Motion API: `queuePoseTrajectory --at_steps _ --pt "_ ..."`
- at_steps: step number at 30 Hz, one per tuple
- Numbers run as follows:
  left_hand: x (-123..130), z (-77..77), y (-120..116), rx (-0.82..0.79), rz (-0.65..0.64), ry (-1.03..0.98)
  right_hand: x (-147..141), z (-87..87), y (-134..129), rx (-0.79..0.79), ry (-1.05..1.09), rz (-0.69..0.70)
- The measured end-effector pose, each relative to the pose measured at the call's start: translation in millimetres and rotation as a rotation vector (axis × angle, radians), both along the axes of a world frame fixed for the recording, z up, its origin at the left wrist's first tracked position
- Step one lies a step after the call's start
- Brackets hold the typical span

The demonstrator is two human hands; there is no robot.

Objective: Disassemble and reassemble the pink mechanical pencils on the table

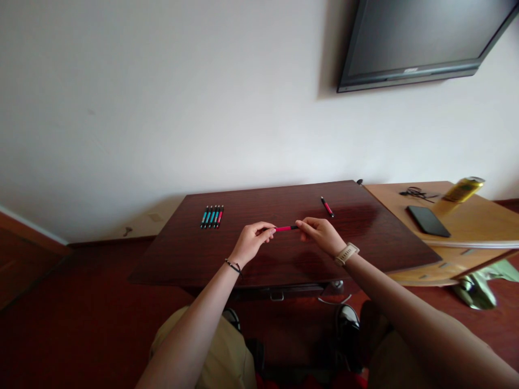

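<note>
A pink and black pen [286, 228] lies level between my two hands, above the dark wooden desk [259, 208]. My left hand [254, 237] pinches its left end between thumb and fingers. At the black right end, my right hand [318, 233] is closed on the same pen. Another pink and black pen [327, 207] rests on the desk beyond my right hand. To the left, several pens stand side by side in a row, blue pens [209, 216] with a pink pen [220, 216] at the right end.
A lighter wooden cabinet [405, 197] adjoins the desk on the right. On it are a dark phone [428, 221], a black cable [417, 193] and a yellow can [463, 189]. A television [413, 40] hangs on the wall above.
</note>
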State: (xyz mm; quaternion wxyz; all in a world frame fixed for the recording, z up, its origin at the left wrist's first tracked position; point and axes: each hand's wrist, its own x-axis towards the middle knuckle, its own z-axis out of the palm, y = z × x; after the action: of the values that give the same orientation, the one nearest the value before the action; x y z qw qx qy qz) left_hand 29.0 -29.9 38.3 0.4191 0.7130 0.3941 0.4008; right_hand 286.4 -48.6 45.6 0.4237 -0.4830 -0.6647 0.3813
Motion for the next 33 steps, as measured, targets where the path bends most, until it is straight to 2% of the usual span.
queuePoseTrajectory --at_steps 3,8,12,15,18,23,27,33 --pt "-5.8 -0.4 4.4 0.015 0.042 -0.006 0.9 -5.6 3.5 -0.014 0.107 -0.027" --pt "-28.9 -4.9 20.8 0.067 0.236 -0.063 5.8 -18.2 13.3 -0.064 0.417 -0.108" --pt "-39.9 -14.8 30.6 0.046 0.320 -0.099 8.3 -21.2 18.7 0.060 0.470 -0.214" --pt "-39.6 -20.5 32.0 0.033 0.307 -0.076 9.4 -18.0 20.6 0.180 0.436 -0.267" --pt "-38.6 -22.4 31.8 0.065 0.299 0.004 10.7 -12.8 21.0 0.228 0.320 -0.297" --pt "-40.2 -28.0 34.4 0.274 0.363 0.329 12.5 -8.4 22.4 0.296 0.123 -0.369" --pt "-39.6 -38.0 35.7 0.410 0.460 0.603 11.7 -12.0 25.1 0.294 -0.010 -0.324" --pt "-40.2 -47.2 36.3 0.310 0.443 0.772 10.4 -27.8 33.0 0.359 -0.124 -0.245"
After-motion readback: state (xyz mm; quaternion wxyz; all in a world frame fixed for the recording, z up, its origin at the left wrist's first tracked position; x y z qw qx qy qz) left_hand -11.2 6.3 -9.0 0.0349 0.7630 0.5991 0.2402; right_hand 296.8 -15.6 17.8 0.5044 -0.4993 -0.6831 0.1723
